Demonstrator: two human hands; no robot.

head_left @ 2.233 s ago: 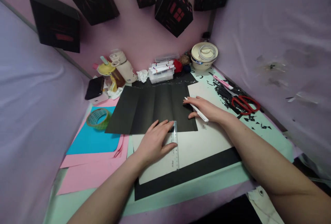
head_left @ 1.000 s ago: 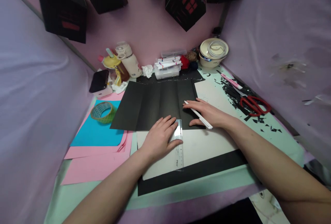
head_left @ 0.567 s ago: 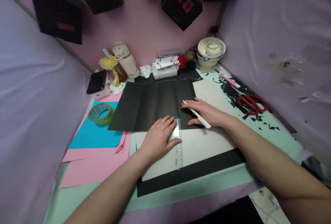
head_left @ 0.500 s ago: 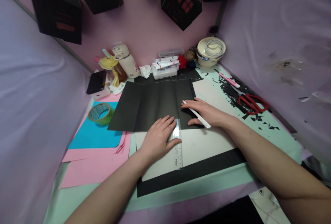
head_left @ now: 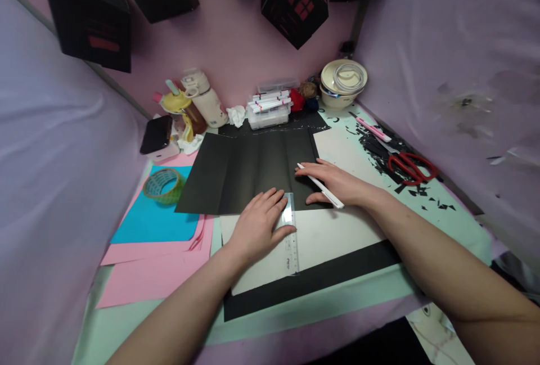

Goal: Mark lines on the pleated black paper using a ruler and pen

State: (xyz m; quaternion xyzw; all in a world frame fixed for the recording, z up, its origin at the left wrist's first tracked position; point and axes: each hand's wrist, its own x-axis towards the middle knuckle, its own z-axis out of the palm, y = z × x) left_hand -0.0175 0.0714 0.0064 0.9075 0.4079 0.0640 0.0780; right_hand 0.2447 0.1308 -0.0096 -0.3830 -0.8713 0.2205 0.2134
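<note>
My left hand (head_left: 261, 221) lies flat, fingers stretched over the near edge of a creased black paper sheet (head_left: 244, 165). Its thumb and fingertips rest on a clear ruler (head_left: 290, 255), which lies partly on the black sheet and partly on a white board (head_left: 337, 235). In my right hand (head_left: 335, 182) is a slim white pen (head_left: 323, 186), slanting across the fingers. That hand rests on the right part of the black sheet, thumb apart from the fingers.
Red-handled scissors (head_left: 411, 168), a pink craft knife (head_left: 373, 128) and black scraps lie at right. Green tape (head_left: 163, 186) rests on blue paper (head_left: 156, 227) at left. Markers (head_left: 270, 103), a bottle (head_left: 206, 100) and a lidded bowl (head_left: 337, 95) stand behind. Black boxes (head_left: 295, 8) hang above.
Both hands, the pen, the ruler and the black sheet keep their places. Only the camera view has shifted very slightly.
</note>
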